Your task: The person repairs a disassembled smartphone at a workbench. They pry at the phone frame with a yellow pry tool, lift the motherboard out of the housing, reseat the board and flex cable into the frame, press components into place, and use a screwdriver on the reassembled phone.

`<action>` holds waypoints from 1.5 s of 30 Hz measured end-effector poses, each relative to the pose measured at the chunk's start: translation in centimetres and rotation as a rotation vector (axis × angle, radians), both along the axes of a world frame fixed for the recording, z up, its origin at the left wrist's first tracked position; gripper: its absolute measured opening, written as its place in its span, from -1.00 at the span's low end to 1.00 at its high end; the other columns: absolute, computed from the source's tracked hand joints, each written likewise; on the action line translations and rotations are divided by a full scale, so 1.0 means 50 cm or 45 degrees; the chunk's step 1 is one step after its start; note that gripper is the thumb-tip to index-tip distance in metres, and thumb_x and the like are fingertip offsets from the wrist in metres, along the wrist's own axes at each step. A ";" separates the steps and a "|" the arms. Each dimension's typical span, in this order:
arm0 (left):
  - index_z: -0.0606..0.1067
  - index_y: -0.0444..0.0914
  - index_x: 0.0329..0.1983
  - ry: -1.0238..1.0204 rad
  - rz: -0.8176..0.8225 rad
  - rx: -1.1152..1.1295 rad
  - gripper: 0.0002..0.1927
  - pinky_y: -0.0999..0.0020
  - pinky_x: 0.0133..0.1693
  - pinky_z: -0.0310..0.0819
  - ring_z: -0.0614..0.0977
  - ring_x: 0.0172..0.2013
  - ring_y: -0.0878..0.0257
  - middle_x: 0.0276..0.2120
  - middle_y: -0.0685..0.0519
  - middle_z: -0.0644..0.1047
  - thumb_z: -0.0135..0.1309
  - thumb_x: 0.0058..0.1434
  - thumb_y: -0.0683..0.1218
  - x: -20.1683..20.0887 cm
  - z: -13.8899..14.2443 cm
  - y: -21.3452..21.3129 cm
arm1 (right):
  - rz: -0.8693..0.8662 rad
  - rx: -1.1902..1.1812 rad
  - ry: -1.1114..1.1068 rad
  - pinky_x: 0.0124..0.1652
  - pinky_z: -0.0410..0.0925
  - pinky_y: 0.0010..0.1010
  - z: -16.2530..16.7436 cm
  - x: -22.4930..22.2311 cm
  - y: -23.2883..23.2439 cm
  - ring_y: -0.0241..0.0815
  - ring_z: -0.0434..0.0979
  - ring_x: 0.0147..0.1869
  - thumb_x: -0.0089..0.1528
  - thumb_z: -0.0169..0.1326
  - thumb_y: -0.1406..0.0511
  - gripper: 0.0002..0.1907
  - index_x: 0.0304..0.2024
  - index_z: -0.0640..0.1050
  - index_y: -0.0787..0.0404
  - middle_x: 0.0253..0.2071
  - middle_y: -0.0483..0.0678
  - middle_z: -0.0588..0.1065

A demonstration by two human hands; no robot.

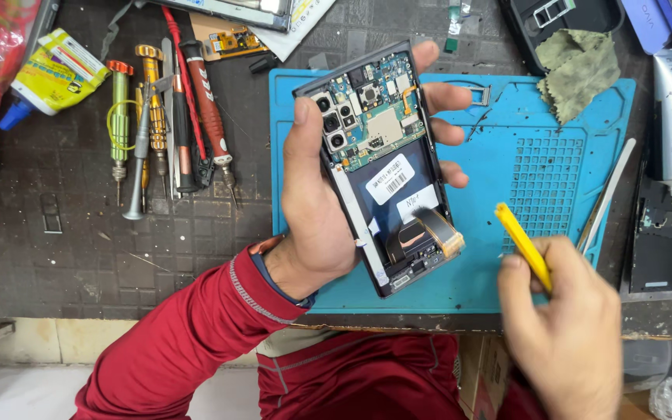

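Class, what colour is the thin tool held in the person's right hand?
Yellow: the tool in the right hand, seen in the head view.

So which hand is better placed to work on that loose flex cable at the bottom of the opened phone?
Probably the right hand: it holds the yellow pry tool, whose tip sits just beside the flex cable. The left hand is fully occupied gripping the opened phone above the blue mat.

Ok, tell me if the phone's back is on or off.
Off. The phone in the left hand shows its bare circuit board, camera modules and a loose ribbon cable.
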State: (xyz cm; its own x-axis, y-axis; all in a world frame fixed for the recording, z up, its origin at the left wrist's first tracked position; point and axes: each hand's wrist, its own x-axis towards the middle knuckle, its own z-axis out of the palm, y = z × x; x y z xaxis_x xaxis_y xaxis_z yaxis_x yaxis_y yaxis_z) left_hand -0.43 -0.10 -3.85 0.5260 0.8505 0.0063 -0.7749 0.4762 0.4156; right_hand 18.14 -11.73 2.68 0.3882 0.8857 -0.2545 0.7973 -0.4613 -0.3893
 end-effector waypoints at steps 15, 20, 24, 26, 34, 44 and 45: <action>0.01 -0.32 0.57 -0.242 -0.170 -0.105 -0.09 -0.13 0.19 0.40 0.49 0.09 0.10 0.27 -0.23 0.34 -0.35 0.50 0.46 -0.016 0.005 0.008 | -0.081 0.077 -0.064 -0.33 0.35 -0.30 -0.006 0.035 0.010 -0.14 0.48 -0.40 0.27 0.22 0.27 -0.78 -0.09 0.59 0.25 -0.38 0.03 0.48; -0.02 -0.32 0.59 -0.131 -0.171 -0.107 -0.03 -0.19 0.19 0.37 0.45 0.11 0.05 0.27 -0.25 0.31 -0.31 0.44 0.48 -0.017 0.010 0.008 | -0.296 0.308 0.080 -0.35 0.34 -0.34 -0.016 0.035 -0.009 -0.17 0.45 -0.39 0.40 0.08 0.22 -0.76 -0.04 0.52 0.29 -0.33 0.01 0.44; -0.03 -0.26 0.62 -0.247 -0.214 -0.198 -0.04 -0.20 0.18 0.38 0.44 0.17 0.00 0.26 -0.24 0.31 -0.34 0.41 0.46 -0.015 0.010 0.007 | -0.301 0.945 0.512 -0.35 0.36 -0.35 -0.041 0.023 -0.021 -0.17 0.45 -0.37 0.44 0.05 0.13 -0.65 -0.02 0.45 0.32 -0.28 0.01 0.38; -0.02 -0.24 0.59 -0.319 -0.243 -0.198 -0.09 -0.21 0.18 0.38 0.45 0.18 -0.01 0.25 -0.23 0.33 -0.35 0.46 0.47 -0.014 0.009 0.010 | -0.206 1.094 0.678 -0.35 0.37 -0.35 -0.046 0.012 -0.033 -0.17 0.45 -0.37 0.46 0.03 0.08 -0.60 -0.01 0.42 0.34 -0.25 0.01 0.35; -0.04 -0.23 0.65 -0.101 -0.265 -0.235 0.02 -0.31 0.13 0.45 0.44 0.19 -0.07 0.27 -0.24 0.31 -0.33 0.38 0.52 -0.009 0.026 0.021 | 0.074 1.190 0.734 -0.17 0.55 -0.35 -0.066 -0.024 -0.064 -0.08 0.66 -0.16 0.51 0.07 0.12 -0.69 0.03 0.41 0.24 -0.07 0.05 0.36; -0.02 -0.23 0.64 -0.059 -0.302 -0.255 0.03 -0.28 0.11 0.47 0.45 0.20 -0.09 0.36 -0.29 0.29 -0.35 0.35 0.53 -0.008 0.042 0.027 | 0.263 1.014 0.496 -0.03 0.57 -0.20 -0.060 -0.031 -0.069 0.17 0.71 -0.01 0.33 0.15 0.46 -0.84 -0.10 0.44 0.31 -0.08 0.15 0.53; -0.02 -0.24 0.64 -0.051 -0.302 -0.251 0.03 -0.28 0.12 0.47 0.45 0.21 -0.09 0.36 -0.29 0.29 -0.35 0.34 0.53 -0.008 0.042 0.027 | 0.282 1.004 0.475 -0.05 0.57 -0.20 -0.057 -0.031 -0.064 0.17 0.70 -0.01 0.30 0.15 0.47 -0.85 -0.12 0.44 0.31 -0.11 0.15 0.53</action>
